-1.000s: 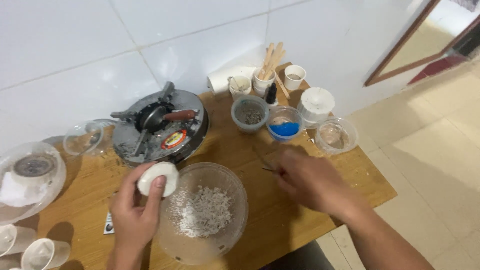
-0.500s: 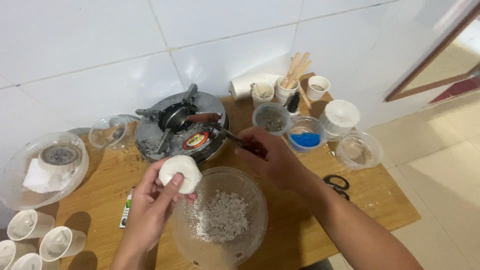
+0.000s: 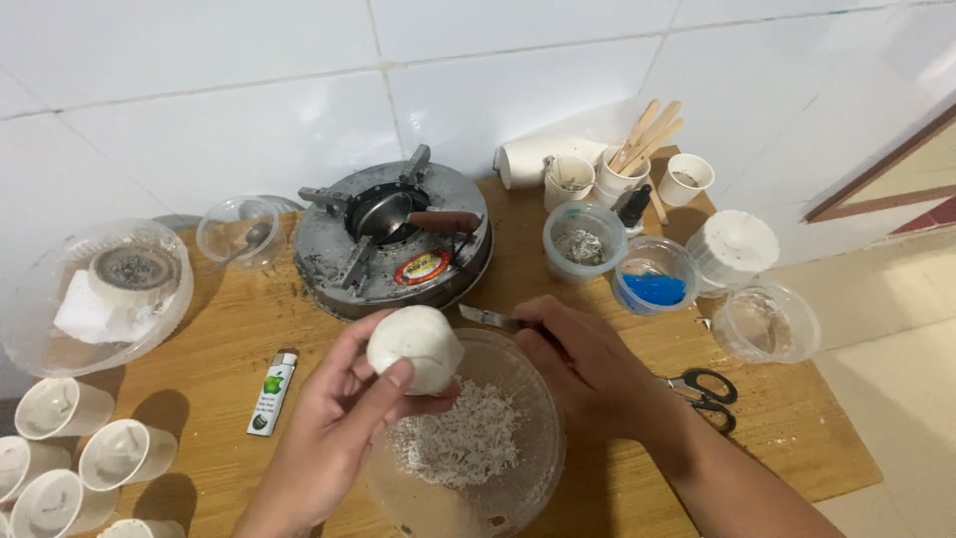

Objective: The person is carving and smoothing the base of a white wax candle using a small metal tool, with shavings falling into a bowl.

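Observation:
My left hand [image 3: 334, 438] grips a round white lump of wax [image 3: 414, 346] above a clear glass bowl [image 3: 538, 478] that holds white shavings [image 3: 460, 443]. My right hand [image 3: 588, 371] is closed on a small knife [image 3: 488, 318], whose metal blade points left toward the white lump, just over the bowl's far rim. The bowl rests on a wooden table [image 3: 229, 339].
A round gas burner [image 3: 393, 244] sits behind the bowl. Black scissors [image 3: 702, 391] lie right of my wrist, a lighter [image 3: 273, 392] to the left. Several plastic cups [image 3: 65, 448], clear containers [image 3: 765, 321], a blue-filled tub [image 3: 652, 279] and a cup of wooden sticks [image 3: 627, 164] ring the table.
My right hand came back from the right side of the table to the bowl, now with the knife in it. The left hand kept the white lump over the bowl.

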